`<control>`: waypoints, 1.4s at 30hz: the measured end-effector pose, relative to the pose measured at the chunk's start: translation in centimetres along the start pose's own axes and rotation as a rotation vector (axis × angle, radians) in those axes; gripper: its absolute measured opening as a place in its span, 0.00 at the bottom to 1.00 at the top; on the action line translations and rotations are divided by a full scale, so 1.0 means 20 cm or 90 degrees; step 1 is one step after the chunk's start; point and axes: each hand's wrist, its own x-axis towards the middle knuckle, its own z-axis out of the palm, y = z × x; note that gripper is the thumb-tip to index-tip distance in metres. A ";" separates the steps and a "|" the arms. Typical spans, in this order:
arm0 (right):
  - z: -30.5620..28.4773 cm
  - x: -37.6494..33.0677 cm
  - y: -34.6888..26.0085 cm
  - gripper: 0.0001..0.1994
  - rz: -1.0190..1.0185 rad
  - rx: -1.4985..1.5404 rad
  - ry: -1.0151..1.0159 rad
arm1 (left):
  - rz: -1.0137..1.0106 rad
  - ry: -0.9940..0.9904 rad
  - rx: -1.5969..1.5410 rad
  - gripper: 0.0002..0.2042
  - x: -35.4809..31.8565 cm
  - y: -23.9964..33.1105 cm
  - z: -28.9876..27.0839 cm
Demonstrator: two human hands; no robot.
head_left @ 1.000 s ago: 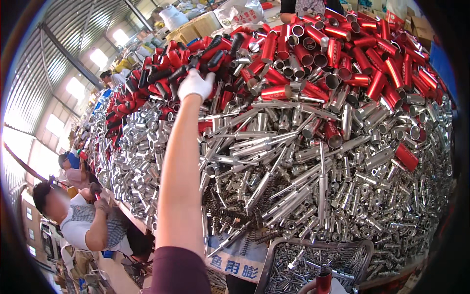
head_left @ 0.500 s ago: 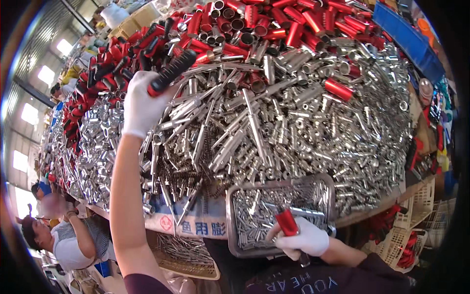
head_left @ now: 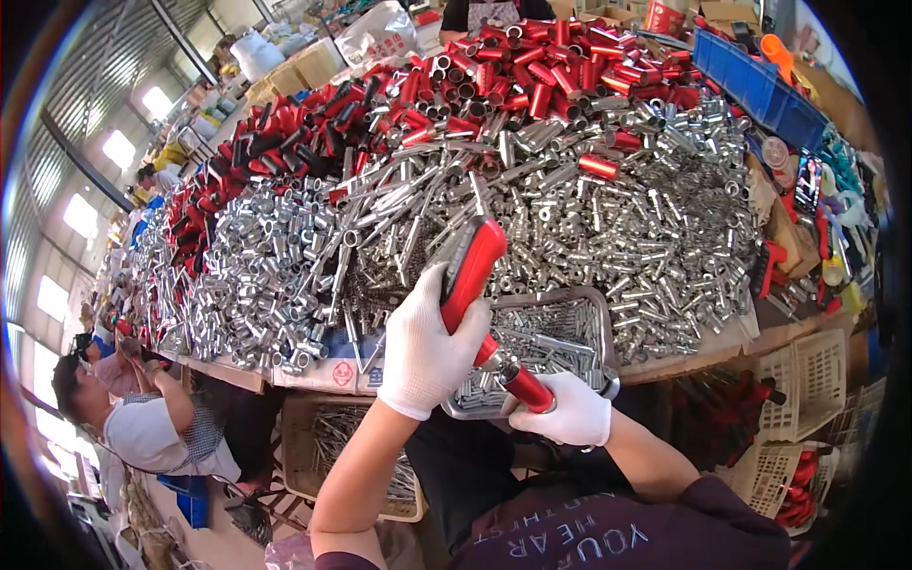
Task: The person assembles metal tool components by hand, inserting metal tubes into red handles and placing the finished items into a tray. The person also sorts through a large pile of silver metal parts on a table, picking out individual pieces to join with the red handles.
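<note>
My left hand, in a white glove, is closed around a red and black tool handle that tilts up over the table. Its lower end, with a silver collar, points at a short red metal tube. That tube is in my right hand, also gloved and closed, with its dark metallic end toward the handle. The two ends are very near each other; whether they touch, I cannot tell. Behind both hands lies a metal tray of small silver pins and rods, partly covered by the hands.
Heaped silver fittings, red tubes and red-black handles cover the table. A blue bin stands at the far right. Beige crates are at the right; a basket of rods sits below the table. A co-worker is at the left.
My left hand has come from the handle heap toward me, bringing the handle beside the red tube. My right hand has shifted slightly up and left, turning the tube. The view has tilted upward.
</note>
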 end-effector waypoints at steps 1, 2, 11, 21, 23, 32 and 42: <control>0.01 -0.02 0.02 0.12 -0.035 -0.025 0.030 | 0.007 -0.001 -0.004 0.20 -0.02 0.03 0.00; 0.01 -0.04 0.03 0.12 -0.037 -0.027 0.038 | -0.009 0.000 0.027 0.19 -0.04 0.06 0.00; 0.10 -0.11 0.05 0.12 -0.051 -0.277 0.328 | -0.049 0.037 0.135 0.16 -0.16 0.24 0.12; 0.10 -0.24 -0.02 0.09 0.088 0.246 -0.072 | -0.021 -0.050 -0.123 0.17 -0.21 0.23 0.10; 0.12 -0.26 0.00 0.09 0.040 0.368 -0.202 | -0.134 -0.012 -0.413 0.12 -0.29 0.19 0.11; 0.19 -0.23 0.01 0.09 -0.041 0.407 -0.279 | 0.047 -0.321 -1.286 0.22 -0.29 0.22 0.14; 0.21 -0.18 0.03 0.12 -0.009 0.439 -0.237 | -0.201 -0.212 -1.194 0.29 -0.26 0.11 0.17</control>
